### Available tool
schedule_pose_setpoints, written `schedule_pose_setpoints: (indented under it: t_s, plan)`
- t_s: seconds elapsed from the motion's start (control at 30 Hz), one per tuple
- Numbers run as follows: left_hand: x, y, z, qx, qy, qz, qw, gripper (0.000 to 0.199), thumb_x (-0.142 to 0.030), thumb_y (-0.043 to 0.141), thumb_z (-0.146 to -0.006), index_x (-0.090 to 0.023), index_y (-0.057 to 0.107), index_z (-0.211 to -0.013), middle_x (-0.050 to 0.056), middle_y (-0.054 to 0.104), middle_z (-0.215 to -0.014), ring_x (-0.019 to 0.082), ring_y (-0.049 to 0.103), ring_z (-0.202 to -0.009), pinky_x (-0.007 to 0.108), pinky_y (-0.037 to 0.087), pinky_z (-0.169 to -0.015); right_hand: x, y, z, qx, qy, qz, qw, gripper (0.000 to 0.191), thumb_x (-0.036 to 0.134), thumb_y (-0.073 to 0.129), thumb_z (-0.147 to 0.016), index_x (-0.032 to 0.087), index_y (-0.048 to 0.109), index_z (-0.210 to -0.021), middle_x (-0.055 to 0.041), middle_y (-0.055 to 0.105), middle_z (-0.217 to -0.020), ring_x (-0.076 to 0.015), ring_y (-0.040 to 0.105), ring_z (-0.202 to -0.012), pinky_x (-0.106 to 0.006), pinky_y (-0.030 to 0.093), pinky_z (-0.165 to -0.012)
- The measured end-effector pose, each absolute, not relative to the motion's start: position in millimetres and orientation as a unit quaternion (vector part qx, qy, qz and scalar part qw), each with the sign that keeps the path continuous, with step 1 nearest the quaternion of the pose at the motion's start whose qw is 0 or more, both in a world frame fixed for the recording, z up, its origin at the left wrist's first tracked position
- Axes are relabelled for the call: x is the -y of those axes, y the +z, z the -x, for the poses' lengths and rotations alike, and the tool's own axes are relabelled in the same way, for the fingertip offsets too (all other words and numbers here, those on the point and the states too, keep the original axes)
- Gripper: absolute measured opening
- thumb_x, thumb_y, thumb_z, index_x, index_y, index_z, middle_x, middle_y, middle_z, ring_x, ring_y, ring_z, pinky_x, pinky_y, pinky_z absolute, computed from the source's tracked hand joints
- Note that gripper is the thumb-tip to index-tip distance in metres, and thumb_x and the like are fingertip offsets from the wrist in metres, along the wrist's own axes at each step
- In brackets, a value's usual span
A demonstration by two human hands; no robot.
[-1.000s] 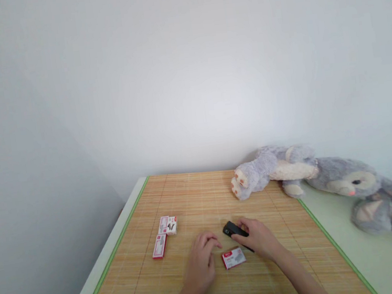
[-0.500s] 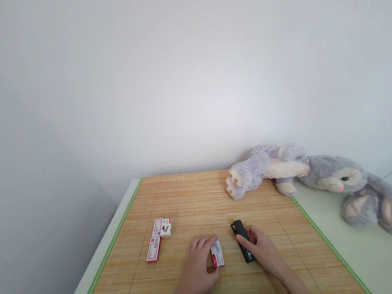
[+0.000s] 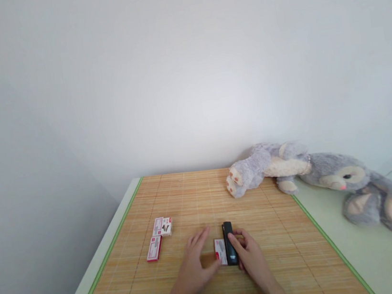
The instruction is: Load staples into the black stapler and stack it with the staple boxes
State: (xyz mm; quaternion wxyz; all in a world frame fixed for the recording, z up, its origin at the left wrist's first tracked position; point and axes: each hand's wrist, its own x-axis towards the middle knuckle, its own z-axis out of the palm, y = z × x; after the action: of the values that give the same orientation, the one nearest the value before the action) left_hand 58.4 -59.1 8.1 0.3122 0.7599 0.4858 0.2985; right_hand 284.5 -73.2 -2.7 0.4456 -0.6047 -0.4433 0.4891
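A black stapler [image 3: 231, 251] lies lengthwise on the bamboo mat [image 3: 195, 195], its left side right beside a small white and red box [image 3: 220, 251]. My right hand [image 3: 248, 254] grips the stapler from the right, thumb on top. Just left of the small box, my left hand [image 3: 197, 264] has its thumb and fingers spread, with nothing held; the thumb tip is close to the box's lower left edge. Farther left lie a pink and white box [image 3: 154, 248], another such box [image 3: 158, 226] and a white box with a dark picture [image 3: 166, 226], grouped together.
A grey and cream plush rabbit [image 3: 285, 166] lies across the mat's back right corner and onto the pale table [image 3: 387, 257]. Green edging [image 3: 333, 241] borders the mat. A pale wall [image 3: 179, 72] stands behind the table.
My right hand has moved left with the stapler, which is now straighter and beside the small box. My left hand has come off the box and opened; the box sits slightly farther right.
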Motion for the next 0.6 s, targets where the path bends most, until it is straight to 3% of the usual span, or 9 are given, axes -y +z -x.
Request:
schedule_pose_setpoints:
  t_s: [0.1, 0.2, 0.37, 0.6]
  plan:
    - [58.1, 5.2, -17.6, -0.628, 0.368, -0.671, 0.140, 0.046, -0.040, 0.057, -0.095, -0.031, 0.059, -0.141, 0.008, 0.060, -0.139, 0.030, 0.051, -0.134, 0.053, 0.037, -0.117, 76.4, -4.9, -285.6, 0.424, 0.501, 0.593, 0.466, 0.060, 0.075, 0.053, -0.093, 0.021, 0.060, -0.118, 0.0043, 0.060, -0.060, -0.0103, 0.043, -0.034, -0.021, 0.031, -0.030]
    - [57.4, -4.2, 31.2, -0.751, 0.353, -0.559, 0.012, 0.049, -0.050, 0.057, -0.092, -0.025, 0.062, -0.135, 0.012, 0.062, -0.130, 0.036, 0.054, -0.126, 0.057, 0.038, -0.113, 78.3, -7.9, -285.6, 0.427, 0.492, 0.592, 0.475, 0.062, 0.076, 0.053, -0.092, 0.020, 0.060, -0.120, 0.0044, 0.059, -0.060, -0.0101, 0.043, -0.034, -0.021, 0.032, -0.030]
    - [62.0, -17.4, 70.5, -0.757, 0.281, -0.586, 0.065, 0.053, -0.048, 0.054, -0.090, -0.024, 0.060, -0.137, 0.010, 0.065, -0.121, 0.032, 0.063, -0.110, 0.049, 0.049, -0.100, 77.7, -8.8, -285.0, 0.438, 0.485, 0.590, 0.473, 0.060, 0.073, 0.051, -0.095, 0.020, 0.060, -0.121, 0.0043, 0.059, -0.064, -0.0096, 0.044, -0.035, -0.021, 0.033, -0.030]
    - [70.3, -14.0, 42.7, -0.696, 0.274, -0.643, 0.163, 0.053, -0.037, 0.059, -0.087, -0.026, 0.059, -0.139, 0.007, 0.065, -0.119, 0.029, 0.065, -0.110, 0.047, 0.050, -0.100, 78.3, -7.9, -284.1, 0.430, 0.491, 0.589, 0.476, 0.061, 0.075, 0.052, -0.093, 0.021, 0.060, -0.120, 0.0041, 0.058, -0.064, -0.0101, 0.044, -0.036, -0.022, 0.034, -0.031]
